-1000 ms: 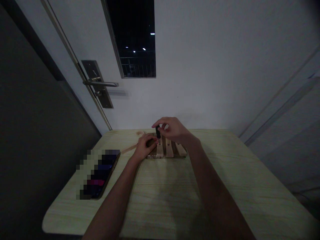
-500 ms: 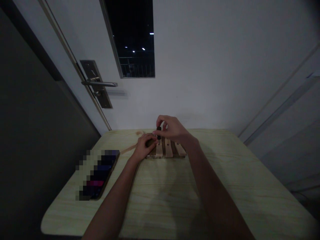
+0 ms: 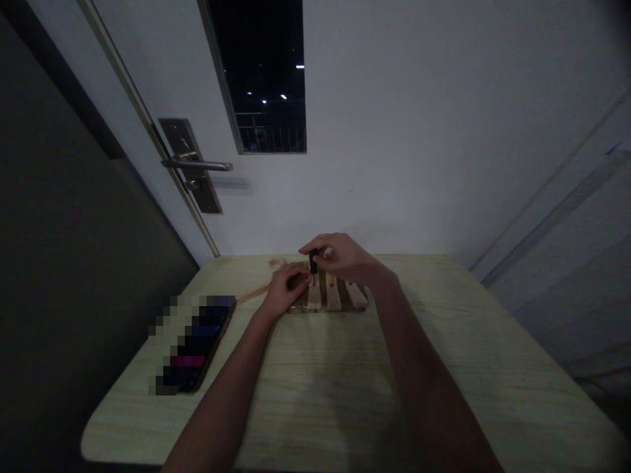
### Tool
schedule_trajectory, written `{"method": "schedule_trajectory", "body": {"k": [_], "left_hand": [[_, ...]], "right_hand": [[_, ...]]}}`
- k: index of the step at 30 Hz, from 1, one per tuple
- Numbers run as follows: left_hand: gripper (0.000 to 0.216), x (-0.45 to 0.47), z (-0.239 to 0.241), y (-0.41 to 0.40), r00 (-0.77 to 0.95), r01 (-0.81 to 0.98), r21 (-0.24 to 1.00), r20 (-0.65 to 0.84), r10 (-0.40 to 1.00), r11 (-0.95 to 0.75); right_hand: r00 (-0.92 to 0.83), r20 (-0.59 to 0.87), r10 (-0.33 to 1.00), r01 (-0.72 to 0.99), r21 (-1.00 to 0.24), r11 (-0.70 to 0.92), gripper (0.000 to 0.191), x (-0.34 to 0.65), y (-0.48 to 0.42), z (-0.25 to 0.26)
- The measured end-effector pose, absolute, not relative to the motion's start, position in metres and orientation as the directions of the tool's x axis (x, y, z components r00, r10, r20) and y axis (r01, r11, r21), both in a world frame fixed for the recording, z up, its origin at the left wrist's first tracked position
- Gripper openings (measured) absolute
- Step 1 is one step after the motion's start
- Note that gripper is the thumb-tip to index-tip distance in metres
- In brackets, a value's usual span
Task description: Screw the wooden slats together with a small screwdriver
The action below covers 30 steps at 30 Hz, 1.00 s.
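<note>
My right hand (image 3: 342,255) has its thumb and fingers round the black handle of a small screwdriver (image 3: 314,261). The tool stands upright, its tip down at a pale wooden bar (image 3: 314,299). Close by on the left, my left hand (image 3: 286,288) is closed, thumb and fingertips coming together near the screwdriver's lower end; what they pinch is hidden. Beneath both hands lies a flat brownish base (image 3: 299,307) carrying several wooden bars. Two further bars, the middle one (image 3: 333,295) and the right one (image 3: 355,295), each show a dark hole or screw.
A wooden stick (image 3: 252,293) pokes out left of my left hand. A phone (image 3: 210,341), partly pixelated, lies on the left of the light wooden table (image 3: 315,394). A white door with a metal handle (image 3: 207,165) rises behind the table.
My right hand's fingers have shifted on the screwdriver handle, the index finger now reaching further left and the wrist slightly lower and right. My left hand stays in place.
</note>
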<state>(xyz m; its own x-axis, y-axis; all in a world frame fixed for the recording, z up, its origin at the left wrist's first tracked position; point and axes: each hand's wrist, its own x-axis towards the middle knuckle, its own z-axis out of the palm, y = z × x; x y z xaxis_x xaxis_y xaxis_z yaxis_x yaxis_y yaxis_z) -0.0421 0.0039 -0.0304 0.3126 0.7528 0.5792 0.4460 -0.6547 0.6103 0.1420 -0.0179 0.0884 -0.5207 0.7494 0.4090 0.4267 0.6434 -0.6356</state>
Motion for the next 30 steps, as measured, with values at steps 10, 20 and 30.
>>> {"method": "schedule_trajectory", "body": {"k": [10, 20, 30], "left_hand": [[0.014, -0.04, -0.024, 0.0, 0.318, 0.471, 0.599, 0.57, 0.758, -0.648], [0.015, -0.041, -0.031, 0.003, 0.31, 0.467, 0.591, 0.587, 0.747, -0.658], [0.012, -0.043, -0.031, 0.004, 0.336, 0.447, 0.579, 0.598, 0.728, -0.682]], "right_hand": [[-0.446, 0.49, 0.749, 0.501, -0.557, 0.662, 0.015, 0.142, -0.011, 0.086], [-0.44, 0.528, 0.726, 0.419, -0.594, 0.686, 0.02, 0.142, -0.011, 0.083], [-0.477, 0.475, 0.74, 0.398, -0.634, 0.663, 0.026, 0.147, -0.014, 0.084]]}}
